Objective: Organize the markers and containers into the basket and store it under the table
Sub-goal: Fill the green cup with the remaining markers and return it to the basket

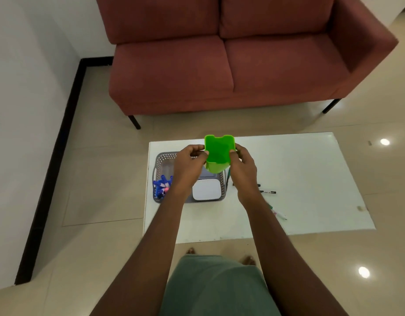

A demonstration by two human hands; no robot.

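Both hands hold a bright green container (218, 156) in the air, above the right part of the grey perforated basket (161, 164). My left hand (189, 166) pinches its left rim and my right hand (242, 166) pinches its right rim. Its open mouth faces me and it looks empty. The basket stands on the left part of the white table (311, 169). Inside it sit a white container (206, 190) and a bunch of blue markers (161, 185). Loose markers lie on the table right of the basket: black ones (268, 192) and a green and white pair (279, 213).
A red two-seat sofa (219, 65) stands behind the table on black legs. A white wall with a black skirting runs along the left. My bare feet (248, 261) are on the tiled floor at the table's near edge.
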